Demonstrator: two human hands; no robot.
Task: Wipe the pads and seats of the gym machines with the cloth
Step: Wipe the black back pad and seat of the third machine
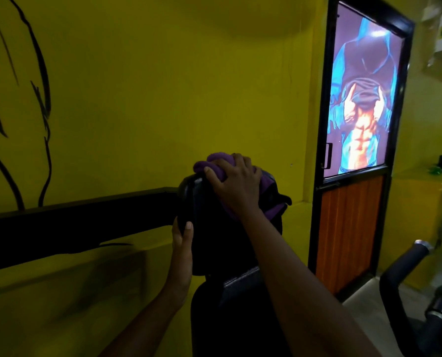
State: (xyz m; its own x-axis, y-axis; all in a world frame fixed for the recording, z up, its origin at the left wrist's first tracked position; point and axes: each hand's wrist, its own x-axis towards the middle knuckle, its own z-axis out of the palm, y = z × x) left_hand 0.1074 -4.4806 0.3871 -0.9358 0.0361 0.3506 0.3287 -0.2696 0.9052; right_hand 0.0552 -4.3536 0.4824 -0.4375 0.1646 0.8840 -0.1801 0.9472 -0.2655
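Purple cloth point(216, 163); black pad point(214, 228). Yellow wall point(163, 99), patterned at left with a black line drawing point(47, 106). Black beam point(73, 222). Door point(348, 233): black frame, lower panel in orange-brown vertical wood grain, upper panel bearing a poster point(364, 99) in blue, violet and orange. Black handle point(405, 258) with silver end cap.

Soft purple cloth point(216, 163) lies on the smooth, glossy black pad point(196, 199).

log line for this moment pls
phase: wiping | right hand: grips purple cloth on top of black pad | left hand: holds pad's left edge
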